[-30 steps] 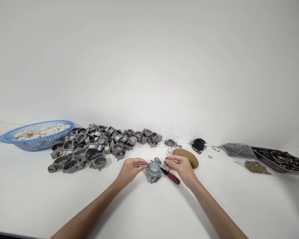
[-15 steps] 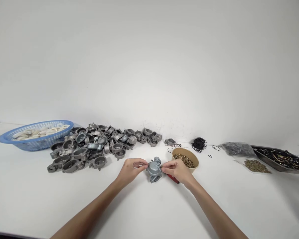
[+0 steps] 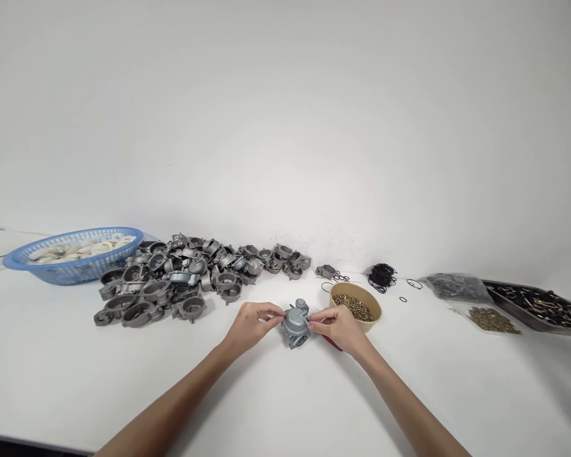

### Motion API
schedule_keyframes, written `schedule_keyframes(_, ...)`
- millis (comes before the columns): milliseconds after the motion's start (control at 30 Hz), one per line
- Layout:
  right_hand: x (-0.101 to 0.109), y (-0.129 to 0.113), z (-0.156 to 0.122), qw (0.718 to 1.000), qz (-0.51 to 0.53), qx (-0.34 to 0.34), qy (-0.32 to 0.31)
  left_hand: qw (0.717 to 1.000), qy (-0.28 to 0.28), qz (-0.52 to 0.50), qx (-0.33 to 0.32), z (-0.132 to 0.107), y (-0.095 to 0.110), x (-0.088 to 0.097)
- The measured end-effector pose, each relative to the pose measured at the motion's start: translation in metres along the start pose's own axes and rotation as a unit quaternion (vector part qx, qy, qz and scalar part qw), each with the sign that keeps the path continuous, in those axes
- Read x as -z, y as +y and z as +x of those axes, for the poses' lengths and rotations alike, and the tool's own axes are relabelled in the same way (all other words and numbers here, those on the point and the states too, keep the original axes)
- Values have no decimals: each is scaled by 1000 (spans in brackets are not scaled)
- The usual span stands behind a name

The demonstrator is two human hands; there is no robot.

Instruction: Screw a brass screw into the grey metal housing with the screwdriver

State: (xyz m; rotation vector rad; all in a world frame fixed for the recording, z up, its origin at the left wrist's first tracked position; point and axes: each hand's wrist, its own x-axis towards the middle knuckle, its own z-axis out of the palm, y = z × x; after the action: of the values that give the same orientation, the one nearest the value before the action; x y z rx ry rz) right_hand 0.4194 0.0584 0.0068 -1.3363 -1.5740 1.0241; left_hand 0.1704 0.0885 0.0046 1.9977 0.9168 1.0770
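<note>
Grey metal casting [image 3: 296, 322] – one piece, small, cast in dull silver-grey metal with a matt finish. Body: rounded, dome-like upper part, with a short round boss at the top and a lug with a round opening at the lower edge (finer detail is too small to tell). Pose: standing up, tilted slightly. Position: on or just above the white surface [image 3: 285, 406] – contact cannot be told – pinched between the left hand [image 3: 254, 320] and the right hand [image 3: 337, 325], one at each side.
</note>
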Motion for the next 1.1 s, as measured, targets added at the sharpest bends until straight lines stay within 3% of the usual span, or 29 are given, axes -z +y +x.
schedule_keyframes(433,2,-14,-6,1000,-19,16,-9,999,-4,16,-31,-2,-1,-2)
schedule_keyframes(633,2,-15,-7,999,-31,37,-14,995,-22,59,-77,-6,3,-2)
schedule_keyframes(833,2,-16,-7,998,-43,36,-10,991,-56,74,-95,-11,7,-10)
schedule_keyframes(1100,3,-12,-6,996,-68,53,-8,990,-40,91,-97,-11,3,-20)
